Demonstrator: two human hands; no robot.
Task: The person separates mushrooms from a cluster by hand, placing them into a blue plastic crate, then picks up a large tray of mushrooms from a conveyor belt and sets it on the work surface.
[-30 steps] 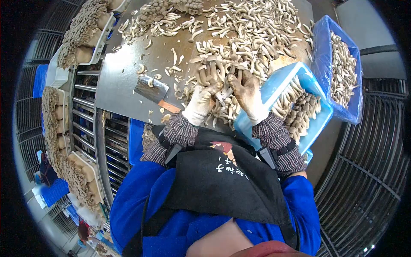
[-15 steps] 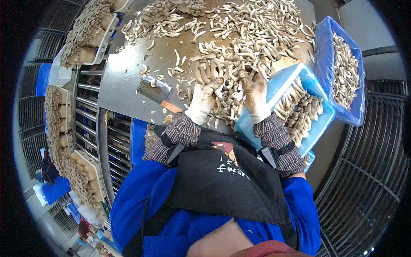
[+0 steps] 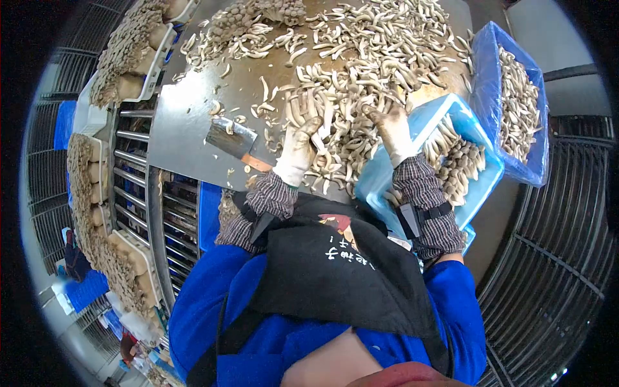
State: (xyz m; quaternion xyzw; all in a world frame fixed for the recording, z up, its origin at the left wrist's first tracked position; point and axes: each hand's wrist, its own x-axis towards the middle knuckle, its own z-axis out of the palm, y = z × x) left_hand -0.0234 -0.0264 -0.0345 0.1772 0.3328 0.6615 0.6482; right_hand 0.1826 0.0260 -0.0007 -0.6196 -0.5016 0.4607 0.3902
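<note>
Loose mushrooms (image 3: 361, 77) with pale stems and grey-brown caps lie heaped across the metal table. In its stained white glove, my left hand (image 3: 299, 143) is closed around a small bunch of mushrooms (image 3: 302, 106), stems side by side. My right hand (image 3: 392, 129), gloved as well, has its fingers bent around mushrooms at the right of the heap; its fingertips are partly hidden. Right beside that forearm, a tilted light-blue crate (image 3: 422, 122) holds mushrooms laid in rows. A cleaver (image 3: 231, 134) with a wooden handle rests on the table left of my left hand.
A blue crate (image 3: 487, 84) lined with plastic stands at the right, full of mushrooms. Uncut mushroom clusters (image 3: 277, 9) sit at the table's far side. On the left, roller rails (image 3: 132, 161) run beside white trays (image 3: 151, 71) of mushroom clusters.
My hands have moved apart: the left slightly left and down with its bunch, the right a little to the right. The right fingers have bent inward over the mushrooms.
</note>
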